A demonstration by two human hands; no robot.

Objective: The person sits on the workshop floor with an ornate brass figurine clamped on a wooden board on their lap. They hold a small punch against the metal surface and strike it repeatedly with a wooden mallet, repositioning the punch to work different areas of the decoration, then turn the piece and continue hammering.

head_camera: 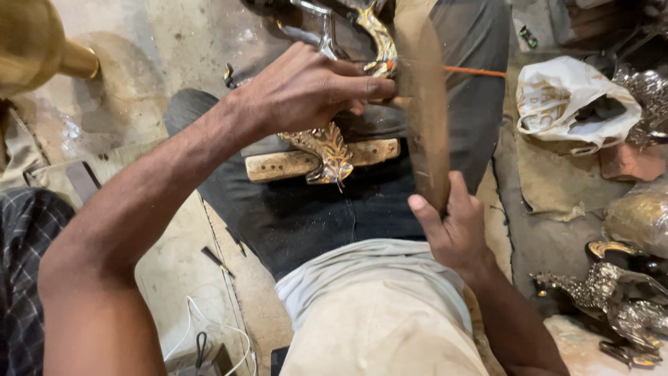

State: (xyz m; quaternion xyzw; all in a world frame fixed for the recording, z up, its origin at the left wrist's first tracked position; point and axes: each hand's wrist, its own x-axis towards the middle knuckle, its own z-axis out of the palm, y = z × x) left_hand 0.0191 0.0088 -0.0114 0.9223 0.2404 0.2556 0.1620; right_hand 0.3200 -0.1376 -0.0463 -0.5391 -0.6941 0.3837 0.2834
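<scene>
At the bottom of the frame sit the person's pale shirt and dark trousers, with the legs stretched toward the top. Just right of centre, the right hand (456, 226) rises from the lower right with the wrist bent back, its grip closed around the lower end of a long brown wooden tool (426, 118) that stands nearly upright and looks blurred along its length. The left arm crosses from the lower left, elbow low and forearm slanting up to the centre, where the left hand (306, 90) curls palm-down, fingertips pinched on a brass ornament (327, 150) with a leaf-shaped end. The ornament lies over a wooden block (282, 166) across the lap, in the upper middle, its top touching the tool. Farther off, a white plastic bag (567, 101) lies at upper right, silvery metal figures (619, 299) at lower right, and a brass vessel (31, 45) at upper left
</scene>
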